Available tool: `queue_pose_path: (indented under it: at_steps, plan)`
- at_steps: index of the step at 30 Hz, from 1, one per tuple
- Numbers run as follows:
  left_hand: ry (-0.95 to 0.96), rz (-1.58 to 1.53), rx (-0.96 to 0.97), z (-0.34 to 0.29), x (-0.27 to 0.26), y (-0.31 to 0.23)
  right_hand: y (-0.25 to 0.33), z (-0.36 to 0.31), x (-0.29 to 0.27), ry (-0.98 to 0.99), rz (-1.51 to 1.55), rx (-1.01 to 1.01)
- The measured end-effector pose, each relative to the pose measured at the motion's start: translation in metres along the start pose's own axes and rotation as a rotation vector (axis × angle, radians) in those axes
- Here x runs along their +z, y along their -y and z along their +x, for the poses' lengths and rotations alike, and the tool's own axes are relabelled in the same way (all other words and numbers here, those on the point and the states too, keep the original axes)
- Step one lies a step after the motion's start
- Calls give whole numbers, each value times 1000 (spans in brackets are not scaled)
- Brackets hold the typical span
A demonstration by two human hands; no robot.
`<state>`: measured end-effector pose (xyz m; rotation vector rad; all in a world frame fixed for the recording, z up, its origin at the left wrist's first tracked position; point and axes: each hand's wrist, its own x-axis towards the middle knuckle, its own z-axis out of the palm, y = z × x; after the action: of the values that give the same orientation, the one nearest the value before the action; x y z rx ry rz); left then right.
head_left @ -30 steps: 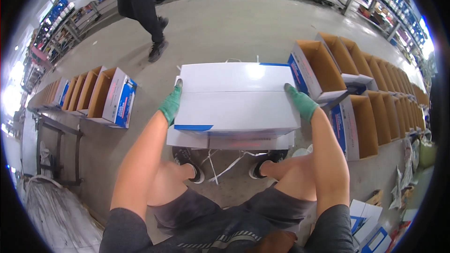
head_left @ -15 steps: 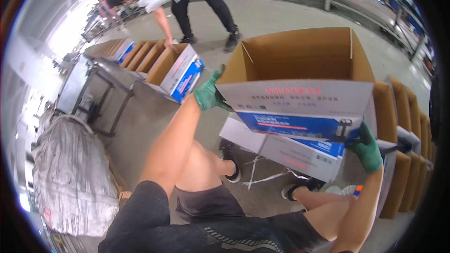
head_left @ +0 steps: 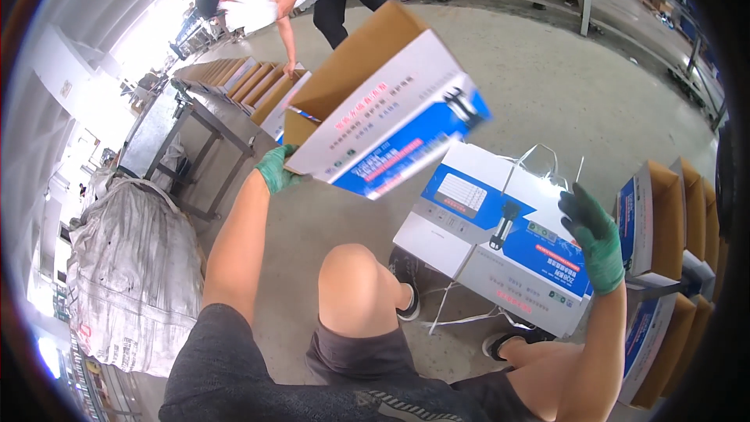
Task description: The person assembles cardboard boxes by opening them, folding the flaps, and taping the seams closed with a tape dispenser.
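Warehouse concrete floor (head_left: 508,70), rows of open cartons at upper left.
Left hand (head_left: 277,168) grips tilted open carton (head_left: 383,101) at its lower-left corner; right hand (head_left: 594,234), open and empty, hangs lower right beside flat box (head_left: 500,234).

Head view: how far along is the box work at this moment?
Done: open cartons stand in a row at the left, more at the right. In hand: the left hand grips a corner of an open blue-and-white carton, tilted in the air; the right hand is open and off it. Left: flat blue-and-white cartons lie stacked on the floor by the feet.
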<state>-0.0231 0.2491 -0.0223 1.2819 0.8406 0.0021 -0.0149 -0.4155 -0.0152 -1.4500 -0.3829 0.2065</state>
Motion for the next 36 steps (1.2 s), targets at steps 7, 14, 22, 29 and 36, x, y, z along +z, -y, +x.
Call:
queue_pose_path:
  at_steps: [7,14,22,29,36]
  plan:
    - [-389,-231,219,165,-17,87,-11,-38,-18,-124,-195,254]
    - [-321,175,155,228,-4,173,-24,-56,-39,-165,-292,446]
    - [401,825,60,140,105,153,-24,-43,-38,146,-587,758]
    - [631,1056,-47,103,171,192,-50,-68,-74,69,-498,738]
    - [577,843,-211,88,220,221,-211,-129,-151,-184,-922,999]
